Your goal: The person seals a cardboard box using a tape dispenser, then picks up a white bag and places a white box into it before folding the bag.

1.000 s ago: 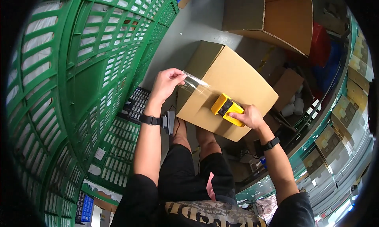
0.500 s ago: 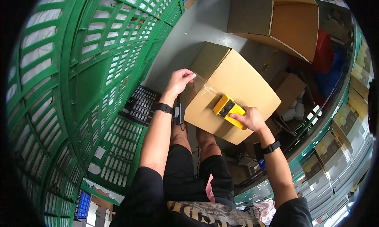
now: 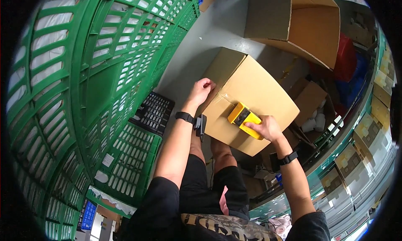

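A closed brown cardboard box [image 3: 259, 86] sits tilted in front of my legs. Its top face and left side both show. My right hand [image 3: 268, 128] grips a yellow tape dispenser [image 3: 247, 120], which rests on the top face near the middle. Clear packing tape [image 3: 225, 96] shows as a shiny, creased strip by the box's left edge. Against the left side of the box, my left hand [image 3: 202, 90] is closed with fingers curled. Its fingertips meet the tape's end there, though the end itself is hard to see.
Tall green slatted crates [image 3: 98, 69] line the left, with a black crate [image 3: 154, 111] low beside them. An open cardboard box [image 3: 312, 25] stands at the far right. Cardboard scraps [image 3: 310, 99] and a red bin [image 3: 344, 59] lie below a shelf edge on the right.
My left hand has moved right, bringing the tape's end from beside the box down against its left side. The dispenser in my right hand has barely shifted. The view has moved slightly.
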Demonstrator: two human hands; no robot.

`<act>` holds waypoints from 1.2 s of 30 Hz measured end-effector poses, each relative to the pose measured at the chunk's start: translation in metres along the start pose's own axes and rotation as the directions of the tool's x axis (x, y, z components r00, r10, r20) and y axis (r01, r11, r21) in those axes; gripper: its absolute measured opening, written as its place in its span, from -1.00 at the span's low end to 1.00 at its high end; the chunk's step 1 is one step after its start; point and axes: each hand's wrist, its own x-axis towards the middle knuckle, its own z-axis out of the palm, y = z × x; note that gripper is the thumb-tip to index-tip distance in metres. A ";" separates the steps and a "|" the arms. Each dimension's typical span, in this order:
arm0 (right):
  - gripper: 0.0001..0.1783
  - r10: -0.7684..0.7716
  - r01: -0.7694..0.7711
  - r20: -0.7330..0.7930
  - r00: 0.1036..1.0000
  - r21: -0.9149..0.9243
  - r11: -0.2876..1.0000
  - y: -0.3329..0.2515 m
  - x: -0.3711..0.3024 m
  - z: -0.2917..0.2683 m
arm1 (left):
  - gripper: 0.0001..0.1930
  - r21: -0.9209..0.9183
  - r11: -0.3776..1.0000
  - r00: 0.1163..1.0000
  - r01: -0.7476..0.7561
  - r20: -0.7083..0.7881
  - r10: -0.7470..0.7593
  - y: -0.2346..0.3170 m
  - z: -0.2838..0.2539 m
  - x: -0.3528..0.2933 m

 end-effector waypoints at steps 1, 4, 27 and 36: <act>-0.23 0.005 -0.005 -0.003 1.000 -0.004 1.000 0.001 -0.001 0.000 | -0.89 0.003 0.999 0.999 -0.036 -0.024 0.036 0.000 0.005 0.000; -0.22 0.018 -0.018 -0.017 1.000 -0.010 1.000 0.008 -0.003 -0.002 | -0.87 0.001 0.994 0.992 -0.110 -0.066 0.110 -0.002 0.018 0.002; -0.18 0.017 -0.018 -0.032 0.999 -0.020 1.000 0.000 -0.001 0.000 | -0.31 0.378 0.925 0.993 -0.028 -0.093 0.068 0.071 0.035 -0.055; -0.14 0.018 -0.017 -0.046 0.999 0.023 1.000 -0.008 0.002 0.013 | -0.33 0.455 0.890 0.997 -0.028 -0.054 0.060 0.082 0.015 -0.051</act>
